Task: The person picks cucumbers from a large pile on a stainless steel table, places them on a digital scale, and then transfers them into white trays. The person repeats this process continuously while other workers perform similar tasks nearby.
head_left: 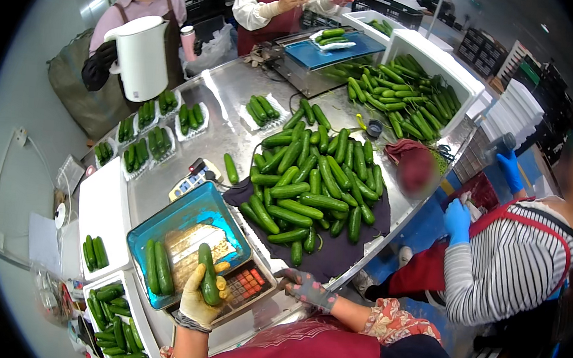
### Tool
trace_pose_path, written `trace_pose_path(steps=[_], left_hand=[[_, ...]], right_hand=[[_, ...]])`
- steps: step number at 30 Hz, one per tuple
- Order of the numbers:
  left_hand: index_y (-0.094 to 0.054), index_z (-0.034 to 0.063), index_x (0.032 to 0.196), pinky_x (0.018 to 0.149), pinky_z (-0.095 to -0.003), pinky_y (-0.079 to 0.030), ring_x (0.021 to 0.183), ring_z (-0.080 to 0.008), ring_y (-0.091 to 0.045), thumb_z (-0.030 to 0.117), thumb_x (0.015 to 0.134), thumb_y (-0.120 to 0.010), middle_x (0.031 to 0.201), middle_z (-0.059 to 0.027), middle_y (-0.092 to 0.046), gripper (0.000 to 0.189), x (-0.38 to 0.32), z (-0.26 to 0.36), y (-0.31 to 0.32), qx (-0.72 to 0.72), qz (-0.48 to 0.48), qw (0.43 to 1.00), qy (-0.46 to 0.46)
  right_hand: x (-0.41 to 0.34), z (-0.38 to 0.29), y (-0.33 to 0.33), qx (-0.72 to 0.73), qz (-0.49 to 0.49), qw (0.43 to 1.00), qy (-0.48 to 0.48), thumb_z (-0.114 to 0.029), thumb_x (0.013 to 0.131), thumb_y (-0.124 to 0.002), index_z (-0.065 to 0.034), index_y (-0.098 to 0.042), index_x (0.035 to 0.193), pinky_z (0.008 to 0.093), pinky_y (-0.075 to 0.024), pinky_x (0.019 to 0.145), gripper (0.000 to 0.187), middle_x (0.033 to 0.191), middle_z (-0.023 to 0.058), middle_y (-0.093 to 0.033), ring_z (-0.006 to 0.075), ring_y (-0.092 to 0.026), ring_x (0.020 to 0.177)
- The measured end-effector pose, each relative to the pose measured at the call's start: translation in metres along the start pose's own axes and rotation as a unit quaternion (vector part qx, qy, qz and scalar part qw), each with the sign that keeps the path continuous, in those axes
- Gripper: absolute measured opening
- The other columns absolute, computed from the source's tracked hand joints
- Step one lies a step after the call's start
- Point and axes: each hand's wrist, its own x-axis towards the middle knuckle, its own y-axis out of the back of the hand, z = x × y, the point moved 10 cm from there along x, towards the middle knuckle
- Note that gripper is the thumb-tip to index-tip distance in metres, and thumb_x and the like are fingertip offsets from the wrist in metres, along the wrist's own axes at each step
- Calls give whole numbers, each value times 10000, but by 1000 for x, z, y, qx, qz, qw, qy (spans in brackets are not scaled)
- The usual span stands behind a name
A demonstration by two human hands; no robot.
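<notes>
My left hand (199, 298), in a yellow-coated glove, grips one cucumber (206, 268) above the blue pan (190, 209) of a digital scale. Two more cucumbers (159, 267) lie side by side in that pan. Below it, the scale's keypad (245, 282) is partly covered by my left fingers. My right hand (308, 289), gloved in grey with pink spots, is beside the scale's right corner at the table edge. Its fingers are loosely spread and no object shows in them. Beyond my hands, a large pile of cucumbers (310, 196) rests on a dark cloth (330, 263).
Wrapped cucumber packs (158, 141) and a power strip (195, 179) sit on the metal table (209, 137). A foam box (131, 293) of cucumbers stands at lower left. Across the table, a person holds a white jug (142, 61). A blue-gloved co-worker (502, 256) stands right.
</notes>
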Motion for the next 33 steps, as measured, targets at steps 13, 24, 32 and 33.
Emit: trace_pose_path(steps=[13,24,32,33], left_hand=[[-544,-40,1099,573,-359,-387,571,-225,-494,428,873,-502,683,-95,-567,521,11,-13,-15,-10,27,999,31],[-540,-35,1114,589,-366,-385,592,-237,-495,438,864,-503,680,-99,-560,536,21,-28,-23,6,58,997,56],[-504,-56,1145,607,-381,-412,618,-249,-510,426,872,-499,690,-110,-561,555,37,-40,-29,-2,78,994,83],[-484,-64,1162,613,-382,-419,631,-252,-519,423,874,-499,696,-117,-561,566,39,-42,-28,-4,82,993,82]], right_hand=[[-24,-76,281,-99,356,919,139,-128,819,-520,-18,-585,1051,259,-448,651,265,790,23,-583,113,-531,715],[71,-115,428,-468,449,747,-146,-361,837,-493,-76,-515,1177,412,-468,816,444,1060,176,-615,348,-597,952],[70,-57,481,-71,342,934,70,-96,716,-682,24,-455,1244,257,-447,868,587,1127,110,-560,167,-554,992],[70,-64,462,39,271,953,130,-128,720,-701,0,-433,1269,259,-447,888,625,1152,116,-554,180,-546,1023]])
